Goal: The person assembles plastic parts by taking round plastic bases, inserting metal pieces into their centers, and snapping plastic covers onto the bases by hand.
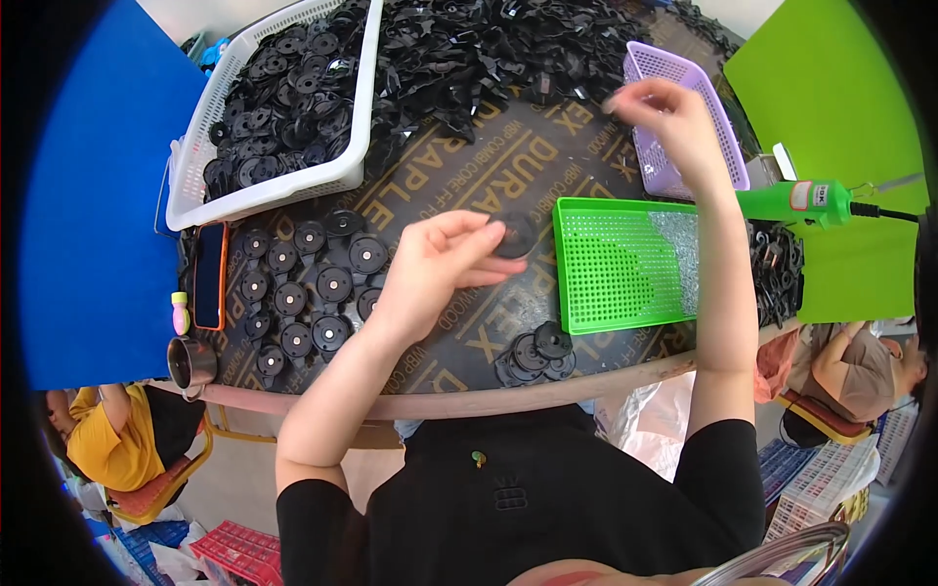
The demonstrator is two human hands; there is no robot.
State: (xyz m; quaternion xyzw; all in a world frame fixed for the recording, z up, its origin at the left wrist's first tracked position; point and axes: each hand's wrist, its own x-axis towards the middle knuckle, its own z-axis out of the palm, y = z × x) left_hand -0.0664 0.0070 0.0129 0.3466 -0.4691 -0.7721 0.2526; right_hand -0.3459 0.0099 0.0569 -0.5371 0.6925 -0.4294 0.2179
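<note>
Left hand (435,269) pinches a black disc (514,235), flat face toward the camera (round, no long axis). Right hand (664,119) hangs above the purple basket (684,73), fingertips pressed together.

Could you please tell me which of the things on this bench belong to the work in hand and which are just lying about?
In the work:
left hand pinching a black disc
right hand raised by the purple basket
green tray
rows of discs
small stack
white basket of black parts

Lying about:
phone
metal cup
green glue gun
</note>
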